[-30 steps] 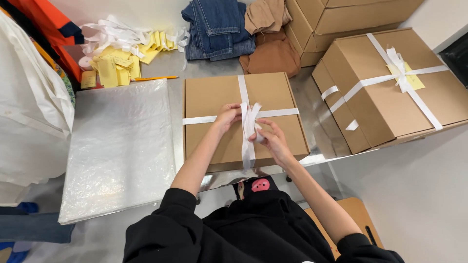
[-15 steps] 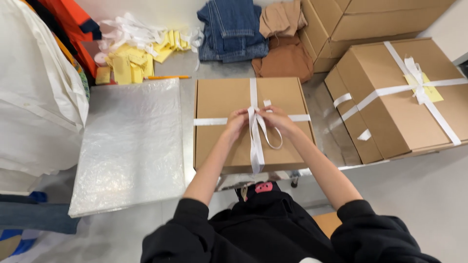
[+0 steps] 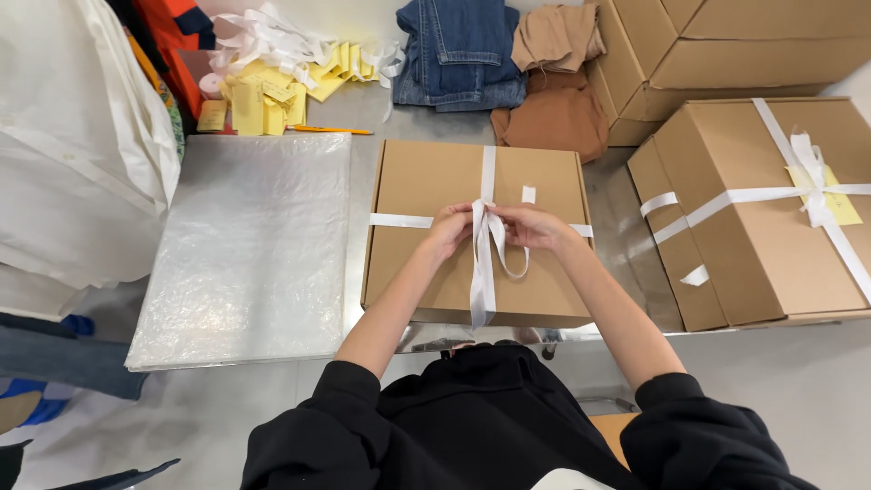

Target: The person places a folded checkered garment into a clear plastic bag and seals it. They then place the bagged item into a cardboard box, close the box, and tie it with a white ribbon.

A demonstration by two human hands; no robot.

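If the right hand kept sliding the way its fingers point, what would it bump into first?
The right hand points left, across the box lid. Almost at once it would meet the white ribbon knot, then the left hand just beyond it. They look nearly touching already, though depth is hard to judge.

Black sweatshirt, sleeves pushed up

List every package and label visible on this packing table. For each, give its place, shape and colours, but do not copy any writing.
Flat brown cardboard box, centre, crossed by white ribbon held by the left hand and right hand.
Larger brown box, right, tied with white ribbon, pale yellow tag on top.
Plain brown boxes, stacked top right.
Yellow paper tags, heaped top left.
Clear plastic bag, flat, left of the centre box.
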